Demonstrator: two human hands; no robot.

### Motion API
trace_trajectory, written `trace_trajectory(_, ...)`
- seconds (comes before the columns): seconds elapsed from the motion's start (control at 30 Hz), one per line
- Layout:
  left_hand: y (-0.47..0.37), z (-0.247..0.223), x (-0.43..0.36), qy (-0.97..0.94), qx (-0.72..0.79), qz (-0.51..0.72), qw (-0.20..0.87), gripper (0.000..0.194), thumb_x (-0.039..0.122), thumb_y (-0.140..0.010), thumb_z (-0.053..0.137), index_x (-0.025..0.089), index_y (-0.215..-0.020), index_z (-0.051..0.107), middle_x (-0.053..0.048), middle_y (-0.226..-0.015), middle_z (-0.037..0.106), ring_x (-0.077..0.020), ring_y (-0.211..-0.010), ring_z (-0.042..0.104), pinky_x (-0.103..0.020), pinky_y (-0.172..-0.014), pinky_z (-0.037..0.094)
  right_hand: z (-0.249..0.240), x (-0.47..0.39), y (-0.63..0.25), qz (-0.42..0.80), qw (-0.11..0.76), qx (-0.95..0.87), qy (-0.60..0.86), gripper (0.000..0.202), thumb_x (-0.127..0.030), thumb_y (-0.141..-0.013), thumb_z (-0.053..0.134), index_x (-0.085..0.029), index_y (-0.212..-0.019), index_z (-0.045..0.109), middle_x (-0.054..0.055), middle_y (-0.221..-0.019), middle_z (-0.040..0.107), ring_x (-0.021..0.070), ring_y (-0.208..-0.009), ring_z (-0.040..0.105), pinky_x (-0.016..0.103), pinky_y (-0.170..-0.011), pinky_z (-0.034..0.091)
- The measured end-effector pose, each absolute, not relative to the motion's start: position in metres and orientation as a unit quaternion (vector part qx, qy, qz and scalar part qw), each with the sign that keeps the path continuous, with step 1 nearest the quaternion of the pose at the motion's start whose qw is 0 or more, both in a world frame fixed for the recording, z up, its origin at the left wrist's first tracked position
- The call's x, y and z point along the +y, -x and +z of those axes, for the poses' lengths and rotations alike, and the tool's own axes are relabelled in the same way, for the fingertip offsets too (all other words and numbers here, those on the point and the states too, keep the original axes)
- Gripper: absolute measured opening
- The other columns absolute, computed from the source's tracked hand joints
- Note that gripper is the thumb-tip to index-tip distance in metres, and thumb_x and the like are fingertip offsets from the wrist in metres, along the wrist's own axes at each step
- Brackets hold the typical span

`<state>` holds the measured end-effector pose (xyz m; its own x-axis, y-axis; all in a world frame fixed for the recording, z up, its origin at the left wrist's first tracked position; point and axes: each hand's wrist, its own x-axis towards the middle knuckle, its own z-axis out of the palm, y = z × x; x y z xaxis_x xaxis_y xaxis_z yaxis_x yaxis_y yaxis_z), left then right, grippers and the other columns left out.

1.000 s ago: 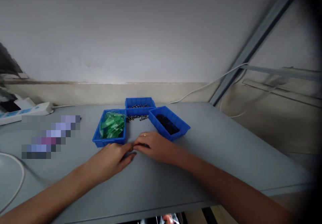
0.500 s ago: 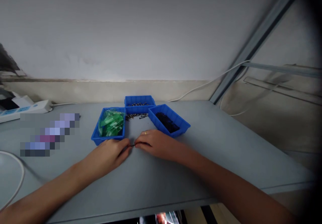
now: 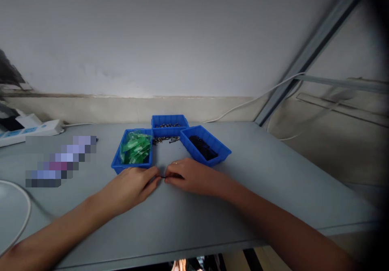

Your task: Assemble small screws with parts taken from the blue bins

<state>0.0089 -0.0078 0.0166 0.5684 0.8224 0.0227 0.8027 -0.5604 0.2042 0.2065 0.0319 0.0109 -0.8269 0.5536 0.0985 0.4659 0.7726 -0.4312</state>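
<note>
Fingertips of my left hand and my right hand nearly meet over the table, both pinching one small dark piece that shows as a thin line between them. Just behind my left hand is a blue bin with green plastic packets. Beyond my right hand, an angled blue bin holds dark thin parts. A third blue bin at the back contains small metal screws, and more loose screws lie in front of it.
A white power strip with plugs stands at the table's left back. A blurred-out item lies on the left, near a white cable. A metal frame post rises at the right, beside the wall.
The view has shifted very slightly. Both hands keep their pinch on the dark piece, with only a tiny movement of the fingers.
</note>
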Motion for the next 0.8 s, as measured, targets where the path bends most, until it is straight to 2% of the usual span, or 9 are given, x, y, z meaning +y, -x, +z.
trace_trajectory(0.07, -0.008, 0.016, -0.007, -0.882, 0.462, 0.04, 0.088, 0.025, 0.03, -0.09, 0.033, 0.018, -0.082, 0.053, -0.002, -0.065, 0.059, -0.0165, -0.059, 0.059, -0.024, -0.051, 0.036, 0.014, 0.032, -0.208, 0.247, 0.108, -0.919, 0.287, 0.018, -0.029, -0.085, 0.048, -0.016, -0.08, 0.059, -0.001, -0.071, 0.06, 0.0102, -0.063, 0.051, 0.022, -0.057, 0.035)
trace_trajectory(0.13, -0.008, 0.014, -0.008, -0.879, 0.466, 0.038, 0.098, 0.024, 0.032, -0.09, 0.033, 0.018, -0.09, 0.053, -0.002, -0.068, 0.061, -0.018, -0.062, 0.06, -0.025, -0.052, 0.038, 0.016, 0.032, -0.208, 0.274, 0.106, -0.909, 0.297, 0.019, -0.032, -0.084, 0.049, -0.017, -0.077, 0.058, -0.003, -0.066, 0.057, 0.0089, -0.058, 0.049, 0.021, -0.053, 0.032)
trace_trajectory(0.23, -0.008, 0.013, -0.008, -0.867, 0.486, 0.045, 0.105, 0.025, 0.035, -0.09, 0.034, 0.018, -0.098, 0.051, -0.004, -0.073, 0.062, -0.0203, -0.066, 0.061, -0.026, -0.054, 0.038, 0.016, 0.031, -0.207, 0.267, 0.119, -0.907, 0.304, 0.02, -0.033, -0.083, 0.05, -0.017, -0.072, 0.055, -0.003, -0.063, 0.056, 0.0088, -0.057, 0.047, 0.021, -0.053, 0.031)
trace_trajectory(0.37, -0.011, 0.015, -0.008, -0.861, 0.492, 0.048, 0.12, 0.03, 0.036, -0.091, 0.031, 0.018, -0.082, 0.053, -0.003, -0.069, 0.059, -0.0176, -0.062, 0.058, -0.026, -0.054, 0.037, 0.013, 0.03, -0.204, 0.222, 0.156, -0.908, 0.319, 0.017, -0.029, -0.082, 0.052, -0.017, -0.07, 0.053, -0.003, -0.062, 0.054, 0.009, -0.058, 0.047, 0.021, -0.053, 0.031)
trace_trajectory(0.6, -0.013, 0.014, -0.009, -0.853, 0.448, 0.128, 0.236, 0.034, 0.034, -0.094, 0.025, 0.019, -0.084, 0.055, -0.001, -0.076, 0.059, -0.0132, -0.069, 0.055, -0.025, -0.063, 0.04, 0.009, 0.028, -0.2, 0.152, 0.17, -0.927, 0.298, 0.012, -0.022, -0.081, 0.052, -0.016, -0.07, 0.052, -0.002, -0.066, 0.054, 0.0097, -0.062, 0.048, 0.022, -0.058, 0.033)
trace_trajectory(0.8, -0.012, 0.008, -0.007, -0.844, 0.474, 0.12, 0.22, 0.029, 0.036, -0.09, 0.035, 0.018, -0.077, 0.053, 0.001, -0.066, 0.056, -0.0121, -0.059, 0.051, -0.023, -0.054, 0.036, 0.005, 0.03, -0.202, 0.11, 0.138, -0.954, 0.242, 0.01, -0.023, -0.083, 0.05, -0.015, -0.079, 0.054, 0.001, -0.074, 0.057, 0.012, -0.069, 0.051, 0.023, -0.064, 0.036)
